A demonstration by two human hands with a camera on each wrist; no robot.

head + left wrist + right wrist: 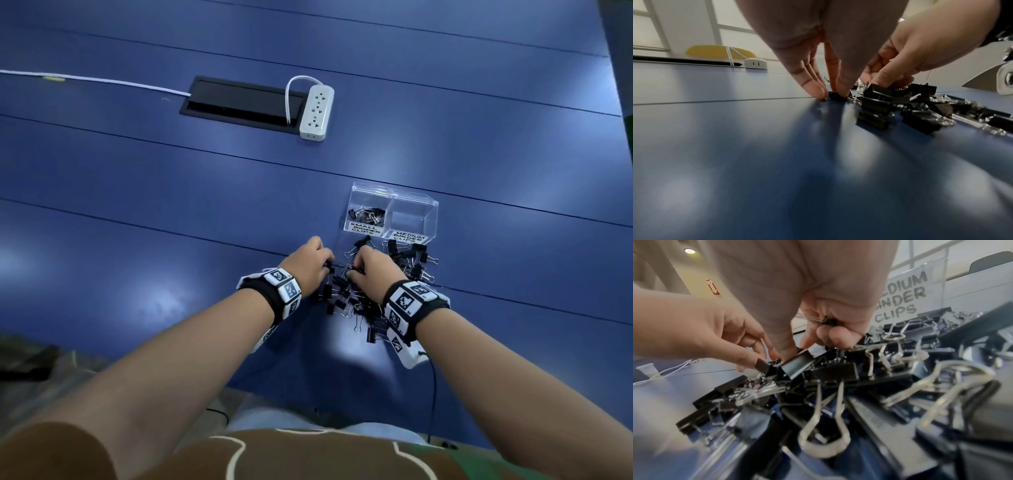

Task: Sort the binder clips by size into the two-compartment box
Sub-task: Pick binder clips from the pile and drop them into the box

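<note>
A heap of black binder clips [373, 301] lies on the blue table [171, 212], just in front of a clear two-compartment box [428, 219]. The compartment labelled small [366, 214] holds several small clips; the one labelled medium [409, 217] holds none. My left hand [831, 93] pinches a small black clip [835, 95] against the table at the heap's left edge. My right hand [797, 352] keeps a small clip [826, 321] tucked in its curled fingers, while its thumb and forefinger touch a larger clip [797, 361] on top of the heap.
A white power strip [317, 111] and a black cable hatch [239, 101] sit further back on the table. A white cord [85, 79] runs off to the left. The table's near edge is right below my forearms.
</note>
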